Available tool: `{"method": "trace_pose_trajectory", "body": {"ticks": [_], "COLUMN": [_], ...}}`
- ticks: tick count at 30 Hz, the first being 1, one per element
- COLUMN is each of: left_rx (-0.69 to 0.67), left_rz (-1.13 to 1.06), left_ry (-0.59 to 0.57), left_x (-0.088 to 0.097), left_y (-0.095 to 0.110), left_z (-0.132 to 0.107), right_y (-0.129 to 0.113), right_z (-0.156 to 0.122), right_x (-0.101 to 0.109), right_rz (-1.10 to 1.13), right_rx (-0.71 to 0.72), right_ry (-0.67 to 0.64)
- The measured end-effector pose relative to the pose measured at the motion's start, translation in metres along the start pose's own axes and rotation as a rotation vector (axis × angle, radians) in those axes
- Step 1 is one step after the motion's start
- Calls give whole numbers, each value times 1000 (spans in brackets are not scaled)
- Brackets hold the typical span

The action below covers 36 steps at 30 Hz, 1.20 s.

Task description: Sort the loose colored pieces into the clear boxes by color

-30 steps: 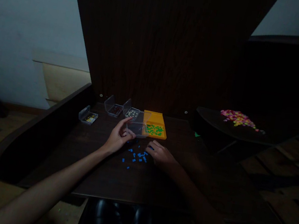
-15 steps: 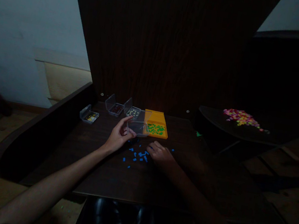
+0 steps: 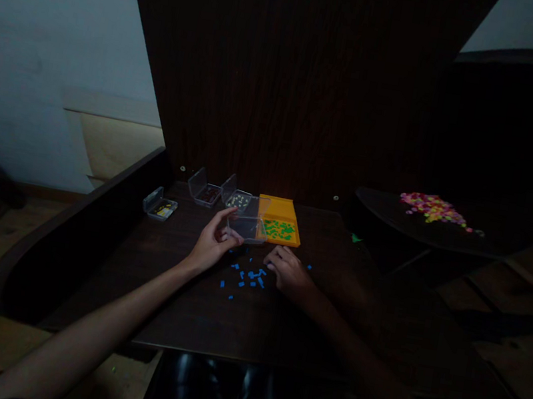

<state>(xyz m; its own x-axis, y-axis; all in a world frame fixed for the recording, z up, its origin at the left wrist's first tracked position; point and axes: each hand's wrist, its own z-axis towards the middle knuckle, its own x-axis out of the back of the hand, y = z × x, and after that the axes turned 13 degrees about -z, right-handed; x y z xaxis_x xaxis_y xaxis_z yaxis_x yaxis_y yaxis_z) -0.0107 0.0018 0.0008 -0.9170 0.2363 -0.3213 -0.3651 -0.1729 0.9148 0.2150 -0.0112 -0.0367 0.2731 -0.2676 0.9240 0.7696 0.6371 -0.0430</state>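
A clear plastic box (image 3: 247, 229) with its lid up is in my left hand (image 3: 213, 240), thumb and fingers closed on its left side. Scattered on the dark table in front of it lie several small blue pieces (image 3: 251, 276). At their right edge is my right hand (image 3: 284, 268), its fingers curled and pressed together. Anything between those fingertips is hidden. Just behind, an orange case (image 3: 281, 208) lies open with small green pieces (image 3: 280, 230) in it, partly seen through the clear box.
Three more clear boxes stand open: one with yellow pieces (image 3: 163, 210), one with dark pieces (image 3: 210, 196), one with pale pieces (image 3: 238, 202). Pink and yellow bits (image 3: 434, 209) are heaped on a side shelf. A raised wooden side panel (image 3: 74, 230) borders the table's left.
My right hand has lifted slightly away from the blue pieces, its fingers drawn closer together. My left hand keeps the clear box in the same place.
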Motion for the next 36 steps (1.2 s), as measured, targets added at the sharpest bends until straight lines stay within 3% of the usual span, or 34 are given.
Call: {"method": "trace_pose_trajectory", "body": {"ticks": [6, 17, 27, 36], "left_rx": [8, -11, 62, 104], "left_rz": [-18, 0, -8, -36], "left_ry": [7, 8, -21, -162], "left_x": [2, 5, 3, -4], "left_y": [-1, -3, -3, -5], "left_z": [1, 4, 1, -6], "right_y": [5, 7, 4, -6], "right_z": [1, 1, 4, 8], "right_x": [1, 0, 13, 35], "right_rz": [132, 91, 224, 290], "right_rx": [-88, -16, -70, -151], "right_ry": [-36, 16, 106, 395]}}
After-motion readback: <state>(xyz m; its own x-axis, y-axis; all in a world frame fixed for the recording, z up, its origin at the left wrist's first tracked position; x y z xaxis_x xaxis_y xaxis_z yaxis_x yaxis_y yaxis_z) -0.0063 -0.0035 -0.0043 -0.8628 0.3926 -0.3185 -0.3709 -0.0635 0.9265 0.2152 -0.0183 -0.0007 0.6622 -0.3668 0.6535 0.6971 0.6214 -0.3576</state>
